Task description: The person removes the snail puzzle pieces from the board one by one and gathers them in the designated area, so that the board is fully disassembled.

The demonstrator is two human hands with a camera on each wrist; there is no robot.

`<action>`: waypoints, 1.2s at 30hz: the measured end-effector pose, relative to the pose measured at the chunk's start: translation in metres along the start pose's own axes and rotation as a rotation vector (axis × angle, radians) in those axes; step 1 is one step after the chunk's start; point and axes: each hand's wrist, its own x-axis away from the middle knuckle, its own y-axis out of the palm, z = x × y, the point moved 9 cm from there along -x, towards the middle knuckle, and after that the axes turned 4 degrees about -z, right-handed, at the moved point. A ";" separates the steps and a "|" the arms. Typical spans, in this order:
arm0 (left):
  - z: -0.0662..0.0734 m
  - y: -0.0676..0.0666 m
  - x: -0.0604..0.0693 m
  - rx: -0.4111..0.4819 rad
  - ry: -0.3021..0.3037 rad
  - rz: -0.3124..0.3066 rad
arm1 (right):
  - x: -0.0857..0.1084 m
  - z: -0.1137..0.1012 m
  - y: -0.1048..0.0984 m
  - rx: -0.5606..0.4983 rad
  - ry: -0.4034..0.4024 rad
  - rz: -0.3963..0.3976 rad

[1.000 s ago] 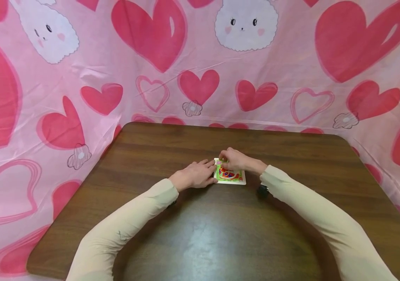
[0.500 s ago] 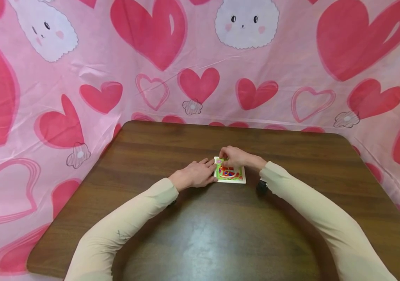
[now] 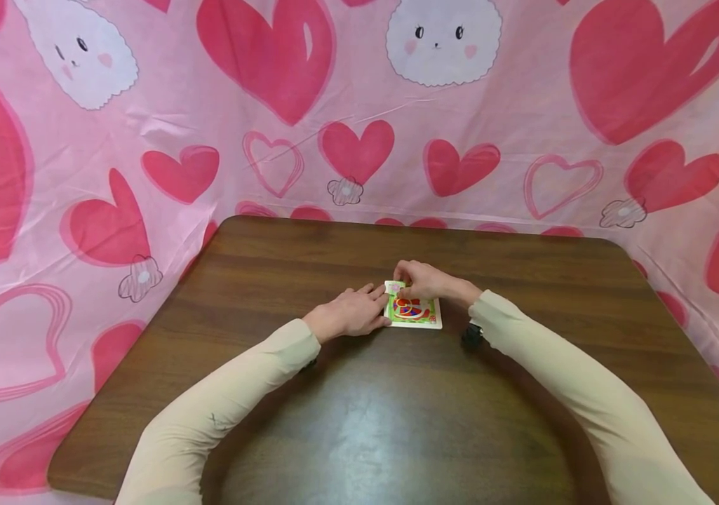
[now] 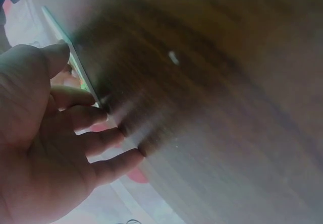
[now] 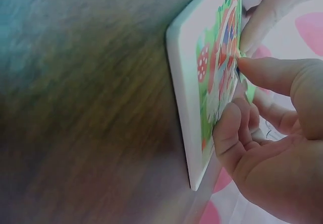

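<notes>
A small square jigsaw puzzle board (image 3: 416, 325) with a white rim and a green, red and blue picture lies flat on the table. My left hand (image 3: 349, 313) rests at its left side, fingers spread, with the thumb by the lower left corner. In the left wrist view the thumb and index finger touch the board's edge. Above the board's far part, my right hand (image 3: 427, 279) pinches a green jigsaw piece (image 5: 249, 90) between thumb and fingers. The right wrist view shows this piece tilted up from the picture; the fingers partly cover it.
The brown wooden table (image 3: 359, 421) extends around the board on every side. Pink cloth with hearts (image 3: 359, 151) hangs behind and beside the table. A dark wrist device (image 3: 473, 337) shows below the right sleeve.
The right fingers have shifted slightly at the board's far left part, still on the piece. The left hand stays in place. The head view has tilted a little.
</notes>
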 end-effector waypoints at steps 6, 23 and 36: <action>0.001 -0.003 0.000 0.002 0.014 0.020 | 0.003 -0.003 -0.003 -0.049 -0.033 0.041; -0.001 -0.002 0.001 0.014 0.018 0.040 | 0.033 0.021 -0.014 -0.399 0.053 0.026; -0.002 -0.001 0.003 0.046 0.027 0.030 | 0.064 0.064 -0.025 -0.481 0.141 0.055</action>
